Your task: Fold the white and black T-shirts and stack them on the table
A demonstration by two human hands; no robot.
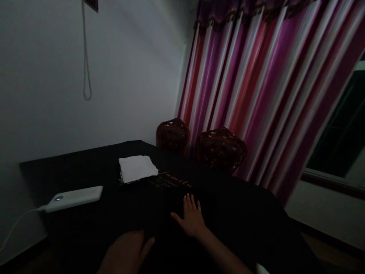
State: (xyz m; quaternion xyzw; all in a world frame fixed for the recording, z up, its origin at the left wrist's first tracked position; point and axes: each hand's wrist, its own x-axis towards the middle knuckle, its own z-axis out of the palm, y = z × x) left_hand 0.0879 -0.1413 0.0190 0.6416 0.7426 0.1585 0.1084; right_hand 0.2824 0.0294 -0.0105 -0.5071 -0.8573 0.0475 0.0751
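Observation:
My right hand [191,219] lies on a black surface with its fingers stretched out and spread, holding nothing. Beneath it is a patch of deeper black, too dark to tell apart from the black tablecloth [245,213]. Lower and to the left is my left hand [125,249], back upward and thumb pointing right; its other fingers are lost in the dark. Beyond both hands, a stack topped with a white cloth or paper [138,168] rests near gold lettering [171,179] printed on the tablecloth.
A white power bank [74,198] with a cable [17,224] lies at the table's left. Two carved chairs [221,148] stand along the far side, before striped curtains [251,91]. A white wall [51,83] with a hanging cord [87,76] borders the left.

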